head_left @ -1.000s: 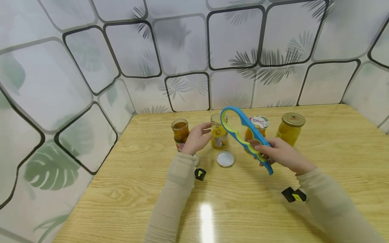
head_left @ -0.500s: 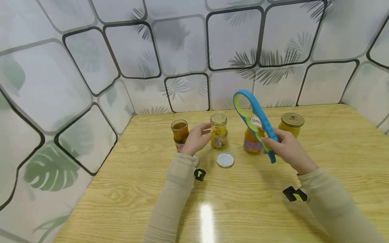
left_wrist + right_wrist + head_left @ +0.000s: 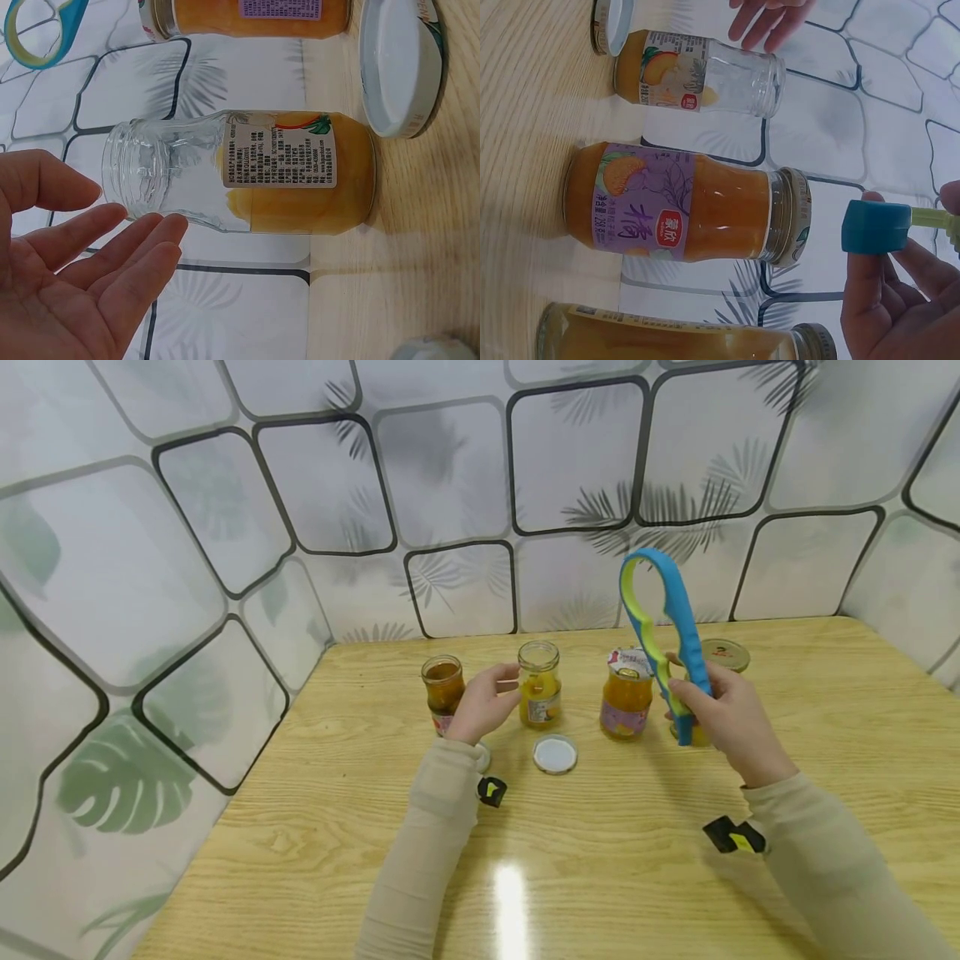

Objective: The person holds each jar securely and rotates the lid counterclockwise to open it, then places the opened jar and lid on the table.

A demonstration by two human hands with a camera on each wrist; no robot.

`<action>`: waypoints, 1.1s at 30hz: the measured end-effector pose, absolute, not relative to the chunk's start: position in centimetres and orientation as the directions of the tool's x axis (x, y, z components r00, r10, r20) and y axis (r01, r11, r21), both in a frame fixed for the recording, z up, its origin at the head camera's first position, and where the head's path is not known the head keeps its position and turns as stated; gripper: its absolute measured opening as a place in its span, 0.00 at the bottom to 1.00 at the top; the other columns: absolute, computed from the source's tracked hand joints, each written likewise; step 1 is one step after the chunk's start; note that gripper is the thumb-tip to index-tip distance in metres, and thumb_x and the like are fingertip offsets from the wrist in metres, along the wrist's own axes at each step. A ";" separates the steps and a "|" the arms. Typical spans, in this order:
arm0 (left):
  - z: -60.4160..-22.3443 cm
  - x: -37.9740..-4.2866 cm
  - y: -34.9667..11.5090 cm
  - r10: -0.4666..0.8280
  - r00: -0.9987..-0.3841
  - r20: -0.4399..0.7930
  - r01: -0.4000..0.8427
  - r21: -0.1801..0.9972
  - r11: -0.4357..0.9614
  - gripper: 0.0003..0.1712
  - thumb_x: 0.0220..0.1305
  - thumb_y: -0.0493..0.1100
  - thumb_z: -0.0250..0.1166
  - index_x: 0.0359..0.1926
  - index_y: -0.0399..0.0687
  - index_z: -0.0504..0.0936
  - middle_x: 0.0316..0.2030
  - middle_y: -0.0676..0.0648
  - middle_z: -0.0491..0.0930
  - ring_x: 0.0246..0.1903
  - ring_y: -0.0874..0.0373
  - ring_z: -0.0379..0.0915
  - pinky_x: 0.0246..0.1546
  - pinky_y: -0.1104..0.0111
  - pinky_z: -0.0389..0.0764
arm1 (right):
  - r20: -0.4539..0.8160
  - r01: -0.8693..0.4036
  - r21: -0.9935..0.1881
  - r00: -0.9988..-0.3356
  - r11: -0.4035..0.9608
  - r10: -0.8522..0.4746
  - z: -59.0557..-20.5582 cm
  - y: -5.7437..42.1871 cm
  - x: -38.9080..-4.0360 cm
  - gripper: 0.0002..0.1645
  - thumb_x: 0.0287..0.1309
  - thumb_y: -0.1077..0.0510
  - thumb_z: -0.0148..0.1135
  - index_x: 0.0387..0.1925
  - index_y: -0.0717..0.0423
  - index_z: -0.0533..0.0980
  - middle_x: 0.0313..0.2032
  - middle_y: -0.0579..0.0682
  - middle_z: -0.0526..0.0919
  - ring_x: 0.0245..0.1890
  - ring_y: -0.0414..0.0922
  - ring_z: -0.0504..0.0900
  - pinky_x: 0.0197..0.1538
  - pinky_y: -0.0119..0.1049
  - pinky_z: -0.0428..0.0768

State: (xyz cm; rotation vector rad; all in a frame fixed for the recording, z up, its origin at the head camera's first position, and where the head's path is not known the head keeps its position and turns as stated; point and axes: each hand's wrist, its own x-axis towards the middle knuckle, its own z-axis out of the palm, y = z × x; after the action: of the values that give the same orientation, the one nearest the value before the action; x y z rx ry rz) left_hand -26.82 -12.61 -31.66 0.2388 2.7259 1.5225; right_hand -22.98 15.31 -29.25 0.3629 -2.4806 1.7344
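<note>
My left hand (image 3: pixel 487 700) is beside the neck of a lidless glass jar (image 3: pixel 540 697) of yellow fruit, its fingers loosely bent and spread; the left wrist view shows the fingertips right at the glass. In my right hand (image 3: pixel 738 718) I hold a blue and green jar opener (image 3: pixel 680 606) upright, gripping its handles, its looped end up. Just left of it stands a lidded jar with a purple label (image 3: pixel 624 720), orange inside. A taller jar with a gold lid (image 3: pixel 726 653) is partly hidden behind my right hand.
An uncapped jar with brown contents (image 3: pixel 442 685) stands left of my left hand, which partly covers it. A white lid (image 3: pixel 555 754) lies inside up on the wooden table (image 3: pixel 600 860), and another lid (image 3: pixel 484 757) shows beside my left wrist. A patterned wall (image 3: pixel 457 468) rises behind.
My right hand has moved the jar opener up and right, away from the purple-labelled jar, and turned it more upright. My left hand stays in place.
</note>
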 end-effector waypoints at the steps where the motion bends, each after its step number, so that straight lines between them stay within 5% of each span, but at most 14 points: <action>1: -31.7 -26.8 -12.6 0.139 -0.988 0.067 0.130 0.847 0.515 0.23 0.61 0.36 0.53 0.58 0.40 0.66 0.54 0.41 0.69 0.52 0.48 0.66 0.47 0.61 0.72 | 0.215 -0.245 -0.912 -0.968 0.328 -0.125 -29.2 15.3 -23.0 0.30 0.62 0.52 0.48 0.60 0.66 0.61 0.32 0.55 0.74 0.25 0.41 0.79 0.29 0.36 0.79; 9: -31.5 -26.7 -12.6 0.137 -0.988 0.070 0.134 0.827 0.545 0.21 0.61 0.37 0.54 0.56 0.42 0.69 0.51 0.43 0.71 0.50 0.52 0.68 0.45 0.63 0.72 | 0.242 -0.239 -0.909 -0.970 0.343 -0.035 -29.3 15.8 -23.1 0.30 0.61 0.51 0.49 0.60 0.63 0.62 0.30 0.43 0.75 0.28 0.37 0.75 0.29 0.28 0.75; 23: -31.4 -26.5 -12.5 0.155 -0.983 0.097 0.167 0.819 0.549 0.18 0.59 0.35 0.54 0.52 0.38 0.72 0.46 0.44 0.74 0.46 0.53 0.70 0.44 0.65 0.73 | 0.274 -0.246 -0.917 -0.960 0.314 0.050 -29.5 16.5 -23.6 0.24 0.59 0.52 0.52 0.56 0.58 0.67 0.16 0.42 0.64 0.09 0.37 0.56 0.11 0.32 0.58; 33: -31.7 -26.6 -12.0 0.191 -0.976 0.102 0.194 0.805 0.560 0.16 0.60 0.34 0.53 0.50 0.38 0.73 0.45 0.43 0.74 0.44 0.54 0.70 0.43 0.65 0.73 | 0.253 -0.222 -0.927 -0.965 0.301 0.069 -29.7 16.8 -24.0 0.10 0.59 0.52 0.52 0.43 0.47 0.69 0.14 0.42 0.63 0.10 0.38 0.56 0.14 0.33 0.57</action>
State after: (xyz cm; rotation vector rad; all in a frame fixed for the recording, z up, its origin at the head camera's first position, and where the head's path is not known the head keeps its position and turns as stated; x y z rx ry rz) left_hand -26.64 -12.04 -31.66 0.3420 2.7778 1.4344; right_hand -23.99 16.80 -29.71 0.1397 -2.3247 1.7179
